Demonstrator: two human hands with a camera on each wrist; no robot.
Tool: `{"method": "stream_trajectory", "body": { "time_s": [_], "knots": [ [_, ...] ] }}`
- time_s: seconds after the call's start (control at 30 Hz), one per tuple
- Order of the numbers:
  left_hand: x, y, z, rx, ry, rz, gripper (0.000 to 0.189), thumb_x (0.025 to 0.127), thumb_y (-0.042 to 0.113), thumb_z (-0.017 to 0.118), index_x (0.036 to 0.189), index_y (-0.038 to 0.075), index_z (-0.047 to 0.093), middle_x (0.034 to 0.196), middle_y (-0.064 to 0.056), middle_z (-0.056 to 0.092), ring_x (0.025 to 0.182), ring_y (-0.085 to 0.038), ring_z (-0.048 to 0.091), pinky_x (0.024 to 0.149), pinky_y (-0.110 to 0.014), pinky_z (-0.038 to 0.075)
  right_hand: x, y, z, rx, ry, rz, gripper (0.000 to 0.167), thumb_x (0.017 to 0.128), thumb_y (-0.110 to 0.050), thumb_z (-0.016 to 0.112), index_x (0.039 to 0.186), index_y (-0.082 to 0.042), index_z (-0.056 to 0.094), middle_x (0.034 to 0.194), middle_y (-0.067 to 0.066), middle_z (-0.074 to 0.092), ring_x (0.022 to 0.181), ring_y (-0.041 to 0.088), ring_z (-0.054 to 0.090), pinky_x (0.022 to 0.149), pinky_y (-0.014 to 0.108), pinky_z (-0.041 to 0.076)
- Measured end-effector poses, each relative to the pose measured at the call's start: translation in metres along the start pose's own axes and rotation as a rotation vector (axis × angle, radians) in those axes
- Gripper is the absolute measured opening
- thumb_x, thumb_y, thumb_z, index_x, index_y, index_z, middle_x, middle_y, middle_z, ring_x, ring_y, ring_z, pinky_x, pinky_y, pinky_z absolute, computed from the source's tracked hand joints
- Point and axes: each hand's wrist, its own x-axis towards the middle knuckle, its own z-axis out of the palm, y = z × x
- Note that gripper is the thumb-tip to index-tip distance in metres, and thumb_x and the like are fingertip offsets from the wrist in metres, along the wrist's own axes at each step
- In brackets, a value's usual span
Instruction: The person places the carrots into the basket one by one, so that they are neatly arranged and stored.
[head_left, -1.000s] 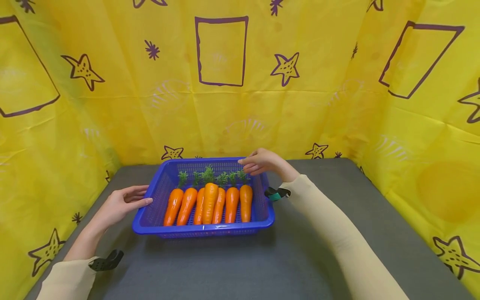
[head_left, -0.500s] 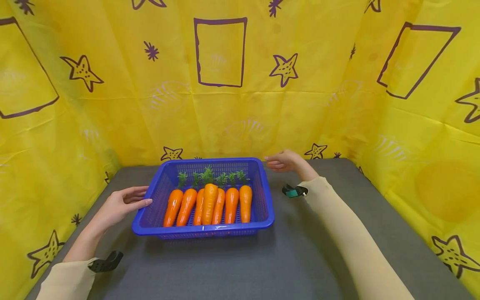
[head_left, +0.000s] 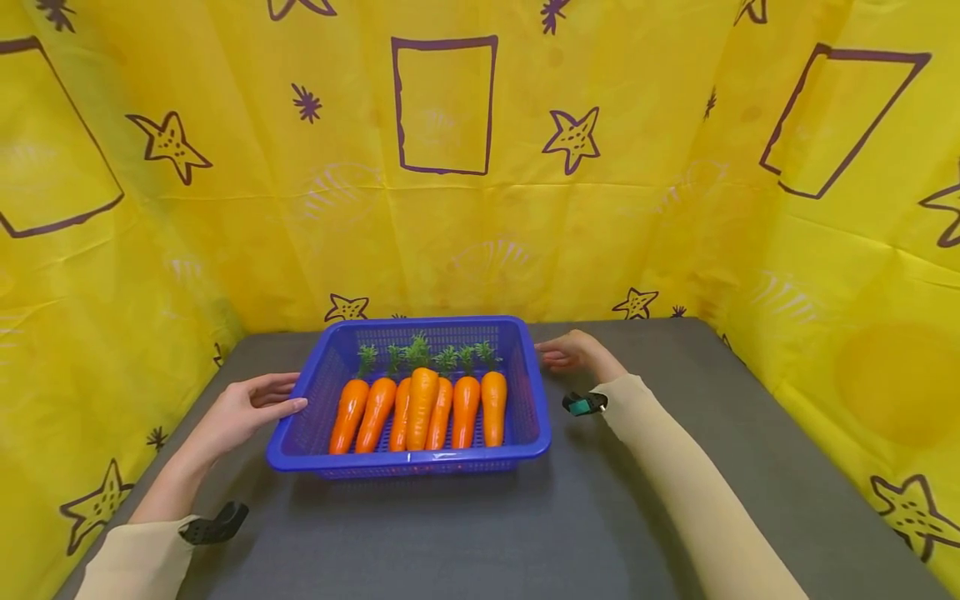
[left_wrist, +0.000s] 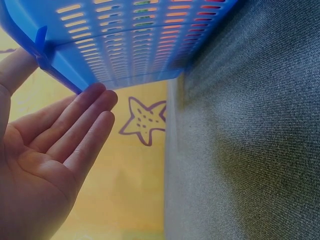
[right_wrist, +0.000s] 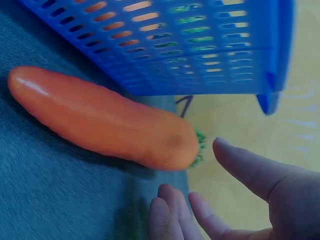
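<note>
A blue slotted plastic basket (head_left: 408, 457) holds several orange carrots (head_left: 423, 408) side by side, with green leafy tops toward its far wall. One paler carrot lies over the others in the middle. My left hand (head_left: 243, 412) is at the basket's left rim, thumb over the edge and fingers extended against the outside, as the left wrist view shows. Just past the right wall, my right hand (head_left: 576, 350) is low with fingers apart, holding nothing. In the right wrist view a loose carrot (right_wrist: 105, 120) lies outside the basket, its leafy end near the thumb; the basket hides it in the head view.
A dark grey cloth (head_left: 450, 533) covers the table under the basket. Yellow curtains (head_left: 442, 242) printed with stars and frames enclose the back and both sides. Black straps (head_left: 213, 525) sit around the wrists over beige sleeves.
My right hand has moved from over the basket's far right corner, with nothing in it, out to the right and then down beside the wall. The left hand and basket stay put.
</note>
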Motion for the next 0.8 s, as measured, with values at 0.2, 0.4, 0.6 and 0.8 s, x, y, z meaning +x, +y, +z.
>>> {"method": "stream_trajectory", "body": {
  "time_s": [0.2, 0.4, 0.6, 0.8],
  "knots": [
    [0.002, 0.0, 0.002, -0.006, 0.005, 0.019, 0.062, 0.087, 0.043, 0.065, 0.134, 0.005, 0.051, 0.124, -0.02, 0.061, 0.109, -0.037, 0.061, 0.083, -0.039, 0.056, 0.007, 0.011, 0.009, 0.027, 0.005, -0.003, 0.063, 0.089, -0.016, 0.065, 0.137, 0.008, 0.033, 0.094, 0.011, 0.068, 0.082, 0.016, 0.066, 0.094, 0.036, 0.052],
    [0.002, 0.0, 0.001, -0.005, -0.002, 0.012, 0.063, 0.087, 0.044, 0.065, 0.135, 0.005, 0.05, 0.125, -0.02, 0.061, 0.11, -0.037, 0.061, 0.084, -0.042, 0.056, 0.011, 0.018, 0.016, -0.034, 0.04, -0.024, 0.051, 0.088, -0.021, 0.066, 0.127, 0.006, 0.047, 0.077, 0.0, 0.066, 0.067, 0.007, 0.063, 0.084, 0.032, 0.056],
    [0.001, 0.001, -0.001, 0.003, -0.013, -0.007, 0.065, 0.088, 0.046, 0.063, 0.137, 0.006, 0.048, 0.127, -0.021, 0.059, 0.112, -0.038, 0.059, 0.086, -0.045, 0.055, 0.009, 0.018, 0.022, -0.124, 0.082, -0.063, 0.047, 0.086, -0.024, 0.066, 0.121, 0.005, 0.053, 0.091, 0.004, 0.07, 0.067, 0.006, 0.063, 0.076, 0.03, 0.057],
    [0.001, 0.001, -0.001, 0.003, -0.009, -0.007, 0.064, 0.088, 0.045, 0.064, 0.136, 0.006, 0.049, 0.126, -0.021, 0.06, 0.112, -0.037, 0.06, 0.085, -0.044, 0.055, 0.011, 0.02, 0.027, -0.113, 0.095, -0.084, 0.043, 0.086, -0.02, 0.064, 0.118, 0.005, 0.051, 0.086, 0.005, 0.067, 0.063, 0.006, 0.062, 0.069, 0.029, 0.058]
  ]
}}
